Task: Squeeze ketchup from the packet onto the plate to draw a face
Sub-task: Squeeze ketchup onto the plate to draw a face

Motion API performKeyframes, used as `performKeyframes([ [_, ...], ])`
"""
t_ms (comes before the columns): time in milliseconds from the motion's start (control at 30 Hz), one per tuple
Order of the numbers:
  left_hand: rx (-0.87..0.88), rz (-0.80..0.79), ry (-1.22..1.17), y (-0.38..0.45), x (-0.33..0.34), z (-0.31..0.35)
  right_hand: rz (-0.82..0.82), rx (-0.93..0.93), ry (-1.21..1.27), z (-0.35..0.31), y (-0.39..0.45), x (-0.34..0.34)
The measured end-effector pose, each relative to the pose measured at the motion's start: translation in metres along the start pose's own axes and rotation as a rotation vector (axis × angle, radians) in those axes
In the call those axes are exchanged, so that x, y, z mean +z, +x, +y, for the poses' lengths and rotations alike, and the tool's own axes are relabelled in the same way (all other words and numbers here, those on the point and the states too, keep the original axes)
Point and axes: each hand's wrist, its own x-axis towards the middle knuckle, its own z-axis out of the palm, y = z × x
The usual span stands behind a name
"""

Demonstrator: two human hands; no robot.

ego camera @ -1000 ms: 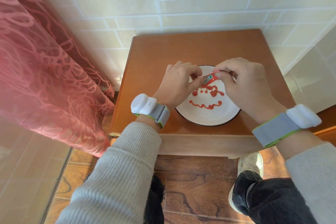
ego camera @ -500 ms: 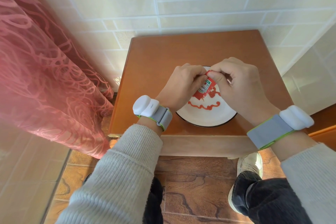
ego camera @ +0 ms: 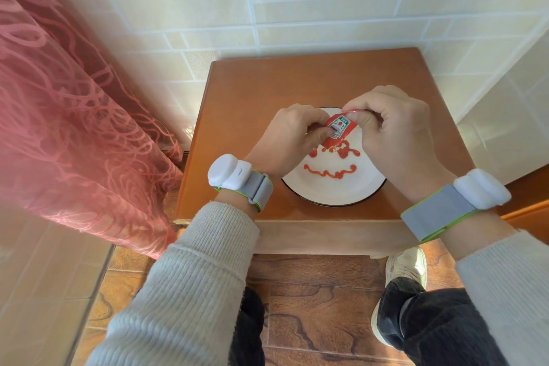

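Pinching the red ketchup packet [ego camera: 427,131] with curled fingers, left hand [ego camera: 292,140] and right hand [ego camera: 395,131] hold it over the white plate [ego camera: 332,194] mid-frame.

The red packet [ego camera: 427,132] hangs tilted over the white plate [ego camera: 332,192]. A red ketchup face [ego camera: 330,171] is on the plate.

Small wooden table [ego camera: 255,92] set against a cream tiled wall [ego camera: 326,9], pink patterned curtain [ego camera: 59,116] hung at the left, wood-grain floor [ego camera: 320,306] seen below, daylight cast across tiles.
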Motion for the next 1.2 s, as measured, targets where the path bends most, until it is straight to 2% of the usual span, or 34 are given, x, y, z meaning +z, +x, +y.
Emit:
performKeyframes([
  [200,0.029,0.05,0.027,-0.0006,0.0002,-0.0035,-0.138,0.04,0.124,0.0024,0.0026,-0.0009],
  [467,0.049,-0.015,0.026,-0.0015,0.0008,-0.0034,-0.165,-0.009,0.087,0.0021,0.0006,0.0025],
  [700,0.034,-0.053,0.008,-0.0054,-0.0022,-0.0052,-0.304,-0.022,0.096,0.0003,-0.0038,0.003],
  [800,0.042,-0.061,0.013,-0.0063,-0.0035,-0.0055,-0.309,-0.043,0.082,0.0003,-0.0041,0.0028],
  [1200,0.034,-0.186,-0.033,-0.0083,-0.0025,0.0018,-0.458,0.016,0.055,-0.0012,-0.005,-0.0052],
])
